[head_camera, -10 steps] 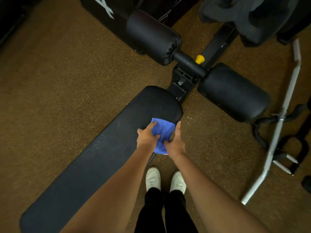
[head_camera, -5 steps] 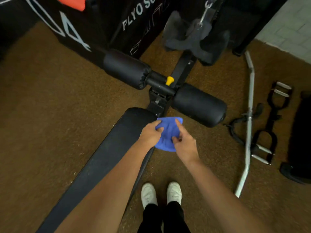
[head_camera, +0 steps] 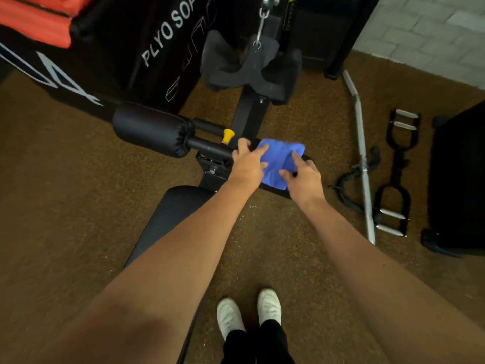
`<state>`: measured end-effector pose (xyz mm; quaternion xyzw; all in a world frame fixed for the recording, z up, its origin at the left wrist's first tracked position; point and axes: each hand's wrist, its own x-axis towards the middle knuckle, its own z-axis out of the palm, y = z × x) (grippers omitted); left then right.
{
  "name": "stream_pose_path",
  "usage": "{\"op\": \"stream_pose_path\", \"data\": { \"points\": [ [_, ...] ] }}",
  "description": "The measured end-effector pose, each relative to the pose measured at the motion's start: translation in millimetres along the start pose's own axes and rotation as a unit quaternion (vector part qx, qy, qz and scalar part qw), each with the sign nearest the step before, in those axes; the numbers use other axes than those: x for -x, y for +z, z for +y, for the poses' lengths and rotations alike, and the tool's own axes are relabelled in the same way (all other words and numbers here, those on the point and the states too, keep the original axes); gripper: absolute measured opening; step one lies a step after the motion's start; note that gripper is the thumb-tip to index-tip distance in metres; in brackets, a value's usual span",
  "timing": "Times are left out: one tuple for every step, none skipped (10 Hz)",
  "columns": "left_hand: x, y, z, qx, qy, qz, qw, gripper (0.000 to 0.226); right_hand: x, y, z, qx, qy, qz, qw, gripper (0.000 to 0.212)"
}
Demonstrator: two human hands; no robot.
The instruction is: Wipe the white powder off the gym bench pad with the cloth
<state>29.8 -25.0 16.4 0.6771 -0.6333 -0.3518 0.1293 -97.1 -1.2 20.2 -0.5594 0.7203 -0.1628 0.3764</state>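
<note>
The blue cloth (head_camera: 279, 160) lies spread over the right foam roller (head_camera: 307, 159) at the head of the bench, hiding most of it. My left hand (head_camera: 245, 166) rests on the cloth's left edge with its fingers stretched out. My right hand (head_camera: 304, 177) touches the cloth's right side with index finger and thumb laid on top. The black bench pad (head_camera: 170, 219) runs from below the rollers toward the lower left, partly under my left forearm. A few white specks (head_camera: 252, 206) lie on the brown floor beside the pad.
The left foam roller (head_camera: 149, 130) and a yellow knob (head_camera: 227, 135) sit beside my left hand. A black plyo box (head_camera: 131, 48) stands behind. A curl bar (head_camera: 363, 164) and cable handles (head_camera: 396, 174) lie on the floor at right. My white shoes (head_camera: 249, 311) are below.
Both hands carried the cloth off the end of the bench pad and forward onto the right roller, where it now lies spread. The view tilted upward.
</note>
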Motion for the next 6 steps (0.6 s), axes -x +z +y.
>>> {"op": "stream_pose_path", "data": {
  "points": [
    [2,1,-6,-0.116,-0.004,0.001,0.993,0.051,-3,4,1,0.056,-0.007,-0.037,0.998,0.057],
    [4,-2,-3,-0.216,-0.002,0.021,0.976,0.052,-6,9,-4,0.104,0.035,-0.023,0.994,0.054],
    [3,-7,5,-0.261,-0.017,0.005,0.965,0.052,-4,6,-11,0.231,0.044,-0.029,0.972,0.069],
    [5,-12,12,-0.286,-0.028,-0.037,0.957,0.054,-5,-3,-19,0.270,0.076,-0.049,0.959,0.067],
    [17,-21,14,-0.284,-0.046,-0.030,0.957,0.060,0,-17,-34,0.285,0.073,-0.046,0.955,0.065],
    [34,-34,21,-0.306,0.000,0.062,0.950,0.056,9,-31,-51,0.269,-0.016,-0.004,0.963,0.069]
  ]
}}
